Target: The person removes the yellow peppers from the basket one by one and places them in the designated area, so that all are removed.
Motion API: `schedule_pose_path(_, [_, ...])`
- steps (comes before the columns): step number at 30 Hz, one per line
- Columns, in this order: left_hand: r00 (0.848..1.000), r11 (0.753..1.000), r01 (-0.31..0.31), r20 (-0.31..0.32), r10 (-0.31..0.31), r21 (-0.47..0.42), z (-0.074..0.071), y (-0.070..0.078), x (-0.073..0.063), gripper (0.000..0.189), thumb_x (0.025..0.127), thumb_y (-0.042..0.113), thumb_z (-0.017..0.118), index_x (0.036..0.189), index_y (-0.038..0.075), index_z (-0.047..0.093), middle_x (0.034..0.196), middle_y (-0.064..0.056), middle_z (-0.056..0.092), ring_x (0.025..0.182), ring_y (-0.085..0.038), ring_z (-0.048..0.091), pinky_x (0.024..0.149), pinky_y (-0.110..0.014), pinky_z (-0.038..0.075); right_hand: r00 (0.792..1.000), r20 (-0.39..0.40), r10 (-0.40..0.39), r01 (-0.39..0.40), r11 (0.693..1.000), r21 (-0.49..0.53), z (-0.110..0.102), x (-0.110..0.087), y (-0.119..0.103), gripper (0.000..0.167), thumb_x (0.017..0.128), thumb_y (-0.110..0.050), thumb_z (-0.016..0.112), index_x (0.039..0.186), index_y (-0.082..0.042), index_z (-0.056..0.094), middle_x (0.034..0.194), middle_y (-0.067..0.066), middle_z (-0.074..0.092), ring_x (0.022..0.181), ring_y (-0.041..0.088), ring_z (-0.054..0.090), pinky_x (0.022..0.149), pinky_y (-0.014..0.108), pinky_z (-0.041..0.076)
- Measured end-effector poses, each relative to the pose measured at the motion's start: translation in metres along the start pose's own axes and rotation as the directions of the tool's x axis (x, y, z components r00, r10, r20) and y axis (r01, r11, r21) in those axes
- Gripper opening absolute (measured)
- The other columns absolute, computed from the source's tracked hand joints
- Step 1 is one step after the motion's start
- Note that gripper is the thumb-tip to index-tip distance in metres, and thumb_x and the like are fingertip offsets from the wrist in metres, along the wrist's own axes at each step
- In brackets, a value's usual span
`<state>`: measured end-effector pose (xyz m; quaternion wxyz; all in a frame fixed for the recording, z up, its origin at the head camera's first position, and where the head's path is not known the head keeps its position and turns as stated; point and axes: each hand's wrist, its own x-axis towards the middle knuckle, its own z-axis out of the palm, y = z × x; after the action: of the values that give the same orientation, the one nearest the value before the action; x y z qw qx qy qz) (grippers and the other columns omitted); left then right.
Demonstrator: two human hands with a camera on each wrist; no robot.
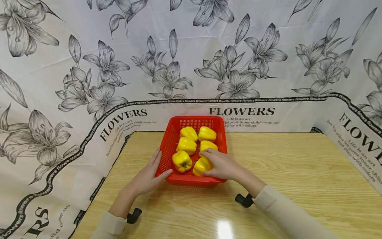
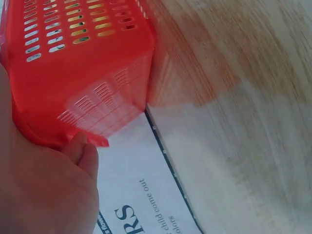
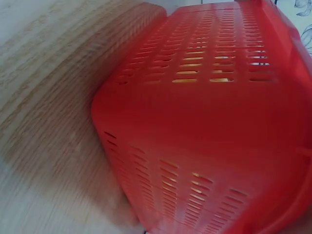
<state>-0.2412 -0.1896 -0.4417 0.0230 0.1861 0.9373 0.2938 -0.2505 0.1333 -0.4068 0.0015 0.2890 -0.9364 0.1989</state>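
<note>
Six yellow bell peppers (image 1: 186, 146) sat in two columns inside a red perforated basket (image 1: 194, 179) on a wooden table (image 1: 283, 166), with a lily-printed cloth (image 1: 185, 49) hanging at twelve o'clock behind it. At the basket's eight o'clock, our left hand (image 1: 145, 179) gripped its side, thumb over the rim and fingers along the outer wall. Our right hand (image 1: 223, 165), at four o'clock, held the five-o'clock pepper (image 1: 199, 167) between thumb and curved fingers.

Six glossy yellow peppers (image 1: 186, 146) lie in two rows of three inside a red perforated basket (image 1: 195, 180), whose left side the left hand (image 1: 146, 178) holds, while the right hand (image 1: 222, 166) grips the nearest pepper (image 1: 200, 166) of the right row.
</note>
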Motion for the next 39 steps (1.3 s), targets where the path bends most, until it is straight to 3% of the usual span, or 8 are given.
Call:
schedule_pose_path(8, [1.0,0.999,0.018,-0.003,-0.018,0.047,0.001,0.0,0.0,0.103,0.095,0.071,0.052,0.166,0.013,0.005,0.173,0.001,-0.004,0.154,-0.032,0.022,0.116,-0.058,0.034,0.998,0.002,0.068,-0.067,0.995,-0.073,0.007,0.006,-0.003,0.061,0.085,-0.041,0.083,0.139,-0.017,0.064,0.139,0.006,0.06,0.125,0.028,0.059,0.093,0.055,0.049])
schedule_pose_path(17, [0.999,0.999,0.029,-0.015,-0.029,0.027,0.001,-0.002,-0.002,0.106,0.093,0.074,0.053,0.166,0.014,0.004,0.173,0.001,-0.005,0.154,-0.034,0.022,0.116,-0.059,0.034,0.998,0.011,0.054,-0.052,0.988,-0.143,0.008,0.009,-0.003,0.051,0.086,-0.042,0.081,0.132,-0.022,0.07,0.138,0.007,0.063,0.124,0.032,0.061,0.092,0.056,0.049])
schedule_pose_path(26, [1.0,1.0,0.024,-0.013,-0.024,0.004,0.003,0.003,0.001,0.104,0.094,0.067,0.059,0.166,0.015,0.006,0.172,0.003,-0.004,0.155,-0.032,0.02,0.116,-0.058,0.034,0.998,0.067,0.019,-0.005,0.979,-0.206,0.006,0.008,0.001,0.055,0.086,-0.043,0.082,0.135,-0.024,0.067,0.129,0.009,0.063,0.098,0.029,0.067,0.072,0.042,0.048])
schedule_pose_path(32, [0.999,0.999,0.046,-0.003,-0.046,0.011,0.005,0.002,-0.002,0.104,0.093,0.07,0.057,0.166,0.016,0.005,0.173,0.003,-0.004,0.154,-0.033,0.023,0.114,-0.058,0.037,0.998,0.069,-0.003,0.014,0.987,-0.158,0.007,0.006,0.003,0.054,0.087,-0.044,0.079,0.136,-0.023,0.066,0.137,0.007,0.065,0.119,0.032,0.063,0.082,0.05,0.05])
schedule_pose_path(39, [0.999,0.999,0.032,-0.015,-0.032,0.032,0.002,0.0,-0.001,0.103,0.094,0.069,0.056,0.166,0.015,0.005,0.173,0.002,-0.004,0.153,-0.034,0.025,0.115,-0.058,0.036,0.996,-0.032,-0.078,0.073,0.991,-0.113,0.006,0.009,0.008,0.053,0.086,-0.043,0.08,0.133,-0.021,0.067,0.131,0.004,0.067,0.117,0.029,0.064,0.088,0.054,0.052])
